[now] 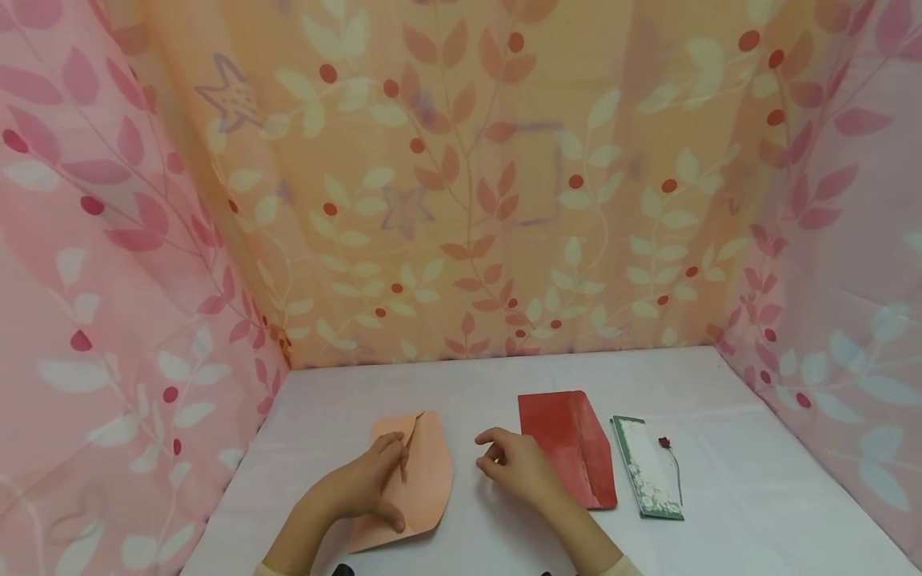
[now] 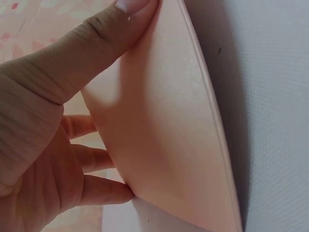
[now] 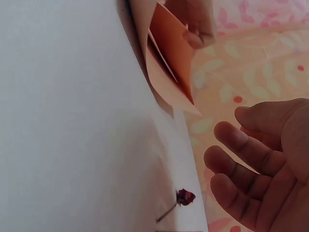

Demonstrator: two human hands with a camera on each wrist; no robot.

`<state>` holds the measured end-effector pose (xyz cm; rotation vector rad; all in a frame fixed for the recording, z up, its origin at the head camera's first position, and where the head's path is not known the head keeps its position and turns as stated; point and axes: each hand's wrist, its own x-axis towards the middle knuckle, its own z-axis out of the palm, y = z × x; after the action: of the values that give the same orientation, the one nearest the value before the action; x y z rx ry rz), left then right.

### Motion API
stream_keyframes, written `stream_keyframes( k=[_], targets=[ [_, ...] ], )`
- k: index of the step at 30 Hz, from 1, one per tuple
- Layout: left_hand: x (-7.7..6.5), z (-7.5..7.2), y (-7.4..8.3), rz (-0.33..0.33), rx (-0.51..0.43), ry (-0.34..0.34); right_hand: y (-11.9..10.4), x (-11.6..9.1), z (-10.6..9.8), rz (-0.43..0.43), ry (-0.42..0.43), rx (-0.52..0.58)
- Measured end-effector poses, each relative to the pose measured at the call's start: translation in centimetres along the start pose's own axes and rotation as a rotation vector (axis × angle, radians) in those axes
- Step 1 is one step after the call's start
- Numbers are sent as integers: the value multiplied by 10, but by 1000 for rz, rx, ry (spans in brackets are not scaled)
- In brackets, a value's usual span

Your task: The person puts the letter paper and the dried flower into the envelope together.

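Observation:
A peach envelope [image 1: 426, 472] stands slightly raised from the white table, with my left hand [image 1: 367, 482] gripping it. In the left wrist view my thumb [image 2: 104, 36] lies over its face and the other fingers are at its edge. The right wrist view shows its opening [image 3: 171, 46] spread, with a pale layer inside. My right hand [image 1: 520, 464] hovers between the peach envelope and a red envelope [image 1: 569, 448], fingers loosely curled around nothing. Near those fingers in the right wrist view is a small dried rose [image 3: 185, 197].
Right of the red envelope lies a narrow, green-edged floral card or packet [image 1: 648, 472]. A dried rose [image 1: 664, 442] with a thin stem lies beside it; I cannot tell whether both views show one rose. Patterned curtains [image 1: 461, 200] stand behind and at both sides of the table [image 1: 756, 448].

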<state>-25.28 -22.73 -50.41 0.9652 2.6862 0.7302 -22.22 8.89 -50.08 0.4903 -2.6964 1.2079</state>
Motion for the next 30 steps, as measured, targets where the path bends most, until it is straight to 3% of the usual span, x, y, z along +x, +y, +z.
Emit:
stream_keyframes(
  k=[15, 23, 30],
  targets=[
    [0, -2, 2, -20, 2, 4, 19, 3, -15, 150, 71, -30],
    [-1, -2, 3, -27, -5, 1, 30, 3, -16, 240, 7, -10],
    [0, -2, 3, -26, -5, -1, 38, 4, -16, 245, -21, 13]
  ],
)
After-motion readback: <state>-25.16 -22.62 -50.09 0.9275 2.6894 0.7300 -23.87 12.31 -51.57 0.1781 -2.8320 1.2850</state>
